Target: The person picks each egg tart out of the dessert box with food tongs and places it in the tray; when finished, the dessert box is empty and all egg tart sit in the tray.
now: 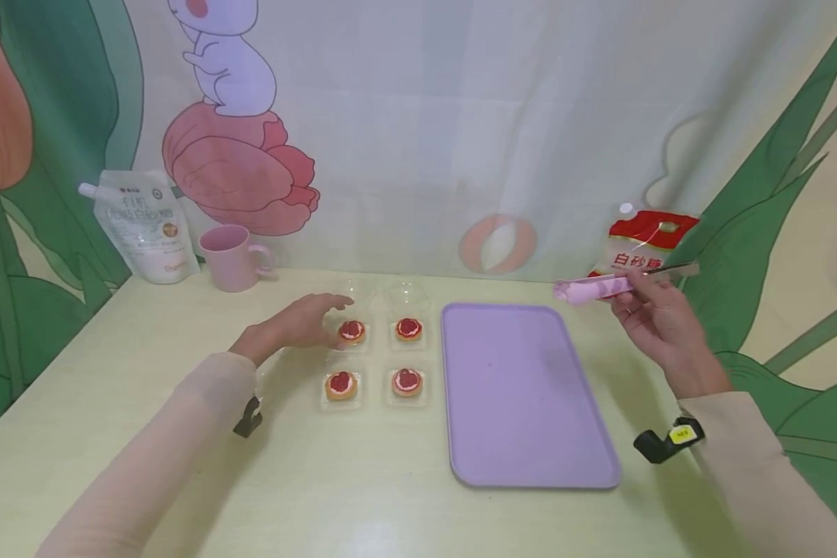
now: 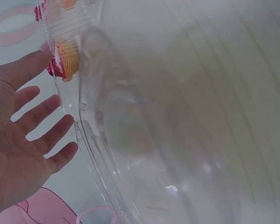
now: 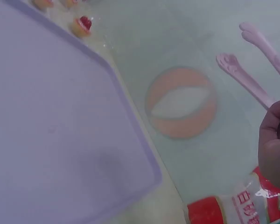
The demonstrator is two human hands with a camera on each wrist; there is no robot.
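Observation:
My right hand pinches pink tongs above the table, right of the tray. In the right wrist view the two arms of the tongs stand apart with nothing between them. My left hand, fingers spread and loosely bent, is beside the back-left tart, at the edge of its clear plastic box. Whether it touches the box I cannot tell. Further red-topped tarts sit in clear boxes: the back-right tart, front-left tart and front-right tart. A raised clear lid fills much of the left wrist view.
A purple tray lies right of the boxes. Against the curtain at the back left stand a white pouch and a pink mug. A red and white sugar bag stands behind my right hand.

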